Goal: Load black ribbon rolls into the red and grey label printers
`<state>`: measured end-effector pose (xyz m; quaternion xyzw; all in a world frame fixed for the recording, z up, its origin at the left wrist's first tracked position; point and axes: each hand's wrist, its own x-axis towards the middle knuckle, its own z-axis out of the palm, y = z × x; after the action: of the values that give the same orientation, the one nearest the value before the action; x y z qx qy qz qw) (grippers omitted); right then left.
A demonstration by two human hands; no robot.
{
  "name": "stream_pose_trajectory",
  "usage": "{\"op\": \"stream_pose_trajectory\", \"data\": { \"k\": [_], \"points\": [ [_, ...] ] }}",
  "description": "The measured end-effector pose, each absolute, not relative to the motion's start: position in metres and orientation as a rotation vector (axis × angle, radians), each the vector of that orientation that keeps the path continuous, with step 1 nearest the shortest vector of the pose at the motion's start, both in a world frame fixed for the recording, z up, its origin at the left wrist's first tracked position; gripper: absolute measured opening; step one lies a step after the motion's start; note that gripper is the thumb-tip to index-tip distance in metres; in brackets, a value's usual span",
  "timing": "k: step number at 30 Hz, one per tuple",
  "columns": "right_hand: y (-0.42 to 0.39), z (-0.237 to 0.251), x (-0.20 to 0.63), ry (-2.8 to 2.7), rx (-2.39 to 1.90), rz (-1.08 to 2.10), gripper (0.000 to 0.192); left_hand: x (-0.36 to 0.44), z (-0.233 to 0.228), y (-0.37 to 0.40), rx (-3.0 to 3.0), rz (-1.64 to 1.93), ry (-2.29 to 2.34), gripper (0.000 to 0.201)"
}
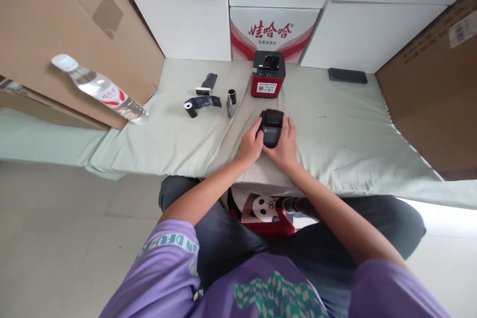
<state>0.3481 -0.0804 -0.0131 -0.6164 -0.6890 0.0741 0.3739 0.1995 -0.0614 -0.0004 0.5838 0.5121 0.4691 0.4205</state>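
Observation:
Between both hands is a small black portable printer (272, 129), near the front of the cloth-covered surface (328, 144). My left hand (252, 143) grips its left side, thumb and fingers against the edge. My right hand (285, 146) is wrapped round its right side and lower corner. Just beyond it stands a red and black cube-shaped printer (267, 84) with a white label. To the left lie several partly unrolled rolls of black paper: a roll on its side (191, 109), another behind it (203, 91), and a small one (232, 94) nearer the red printer.
A water bottle (106, 93) leans at the left by a brown carton (70, 25). White boxes (182, 25) line the back, including one with red print (274, 35). A dark phone-like slab (348, 76) lies back right, beside another brown carton (436, 89).

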Motion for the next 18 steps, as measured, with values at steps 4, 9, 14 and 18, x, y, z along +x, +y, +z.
{"op": "stream_pose_trajectory", "data": {
  "k": [4, 9, 14, 18],
  "points": [
    [-0.090, -0.019, 0.368, -1.869, -1.538, 0.303, 0.116, 0.200, -0.003, -0.062, 1.477, 1.172, 1.304, 0.056],
    [-0.098, -0.021, 0.375, -1.911, -1.512, 0.357, 0.107, 0.200, -0.010, -0.066, 1.541, 1.156, 1.331, 0.059],
    [-0.099, -0.019, 0.371, -1.970, -1.548, 0.330, 0.104, 0.197, -0.011, -0.069, 1.660, 1.110, 1.344, 0.064],
    [-0.096, -0.018, 0.367, -1.972, -1.586, 0.326, 0.108, 0.197, -0.010, -0.071, 1.717, 1.099, 1.365, 0.065]
  ]
}}
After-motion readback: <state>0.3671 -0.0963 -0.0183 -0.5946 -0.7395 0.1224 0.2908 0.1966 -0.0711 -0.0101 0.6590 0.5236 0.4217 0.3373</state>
